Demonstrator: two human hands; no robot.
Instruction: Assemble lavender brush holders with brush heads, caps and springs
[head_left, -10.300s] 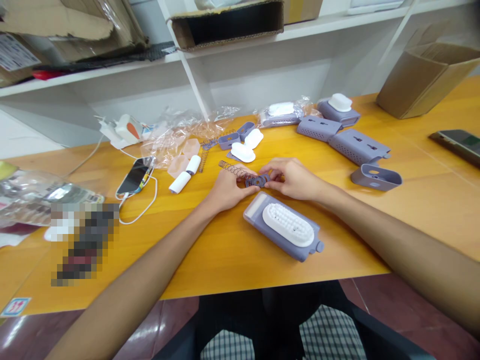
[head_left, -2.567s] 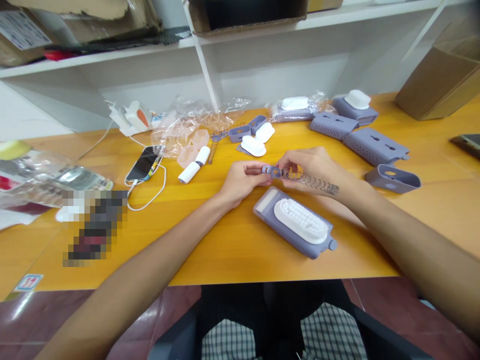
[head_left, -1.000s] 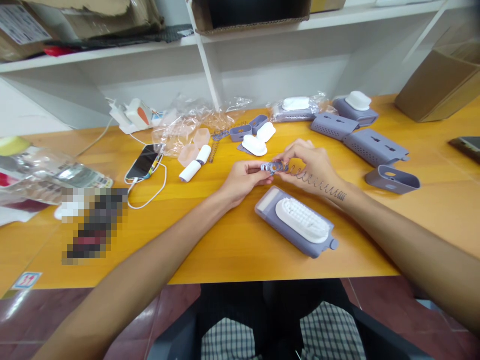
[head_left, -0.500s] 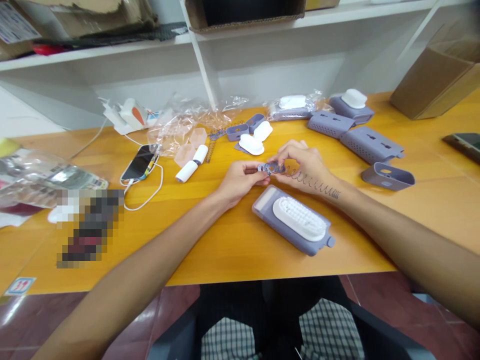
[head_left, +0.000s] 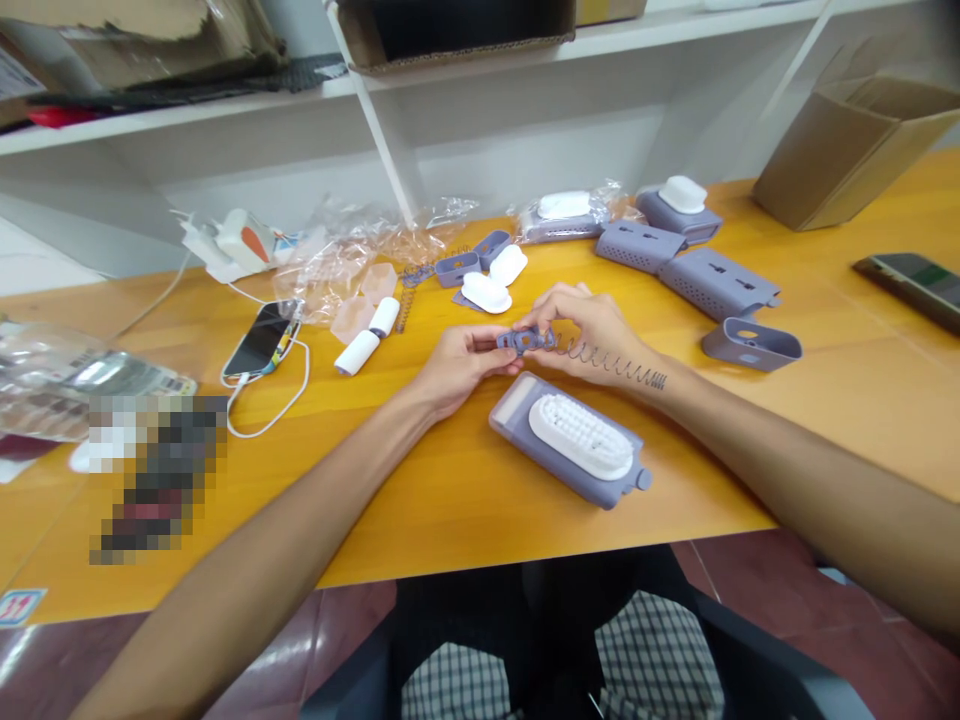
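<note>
Between my two hands is a small purple-grey plastic piece [head_left: 523,341] with a hole in it. My left hand [head_left: 465,368] pinches its left end, and my right hand [head_left: 583,325] grips the other end. A long metal coil spring [head_left: 611,362] runs from the piece across the right palm toward the wrist. Just below the hands lies a purple-grey case [head_left: 540,458] with a white bristled oval brush [head_left: 581,436] on top. Beyond the hands sit white oval caps [head_left: 487,292] and small purple-grey cups [head_left: 457,268].
At the back right stand perforated purple housings [head_left: 716,284], an oval shell [head_left: 752,344] and a cardboard box [head_left: 847,150]. On the left are a charging phone [head_left: 262,340], white rollers [head_left: 357,352], pinkish cups [head_left: 351,318] and clear plastic bags [head_left: 330,262]. A shelf overhangs the back.
The camera view has shifted slightly, so the scene sits a little further left. Both hands keep their hold on the plastic piece and spring.
</note>
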